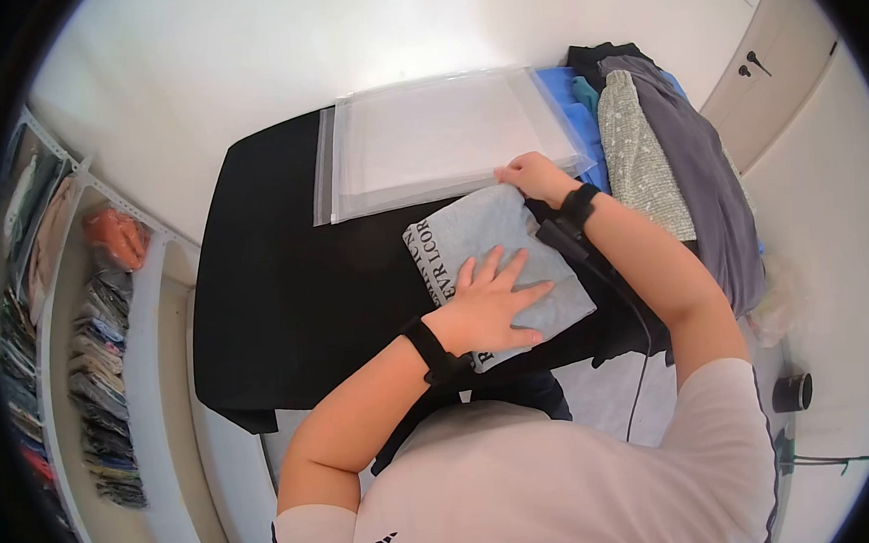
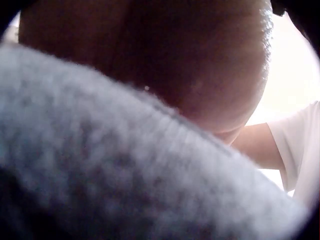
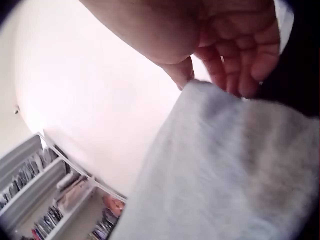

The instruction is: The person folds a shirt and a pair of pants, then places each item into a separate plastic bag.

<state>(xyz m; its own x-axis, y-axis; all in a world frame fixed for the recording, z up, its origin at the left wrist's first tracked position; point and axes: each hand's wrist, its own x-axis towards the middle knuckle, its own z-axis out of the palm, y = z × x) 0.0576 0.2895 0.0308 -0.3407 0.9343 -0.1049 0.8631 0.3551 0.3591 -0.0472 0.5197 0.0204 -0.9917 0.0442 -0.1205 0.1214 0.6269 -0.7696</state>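
The grey garment (image 1: 566, 309) lies near the front edge of the black-covered table (image 1: 286, 260), with dark printed letters along its left side. The left hand (image 1: 490, 308) rests on it with the palm down, and its fingers are straight and spread apart from each other. The right hand (image 1: 538, 180) pinches the far corner of the same garment between thumb and fingers, and in the right wrist view the cloth hangs down from this grip. On each wrist there is 1 black band, and 1 thin black cable (image 1: 645, 344) runs down beside the right forearm. Just behind the garment, clear plastic bags (image 1: 437, 139) lie flat on the table. To the right of these bags there is a blue cloth (image 1: 590, 136), and next to it a speckled light grey garment (image 1: 640, 162) and a dark grey garment (image 1: 711, 198). Farther out, at the left, the white shelves (image 1: 65, 247) hold many folded clothes, with 1 orange bundle (image 1: 118, 239) near the top, and at the far right stands a door (image 1: 783, 76) with a black handle
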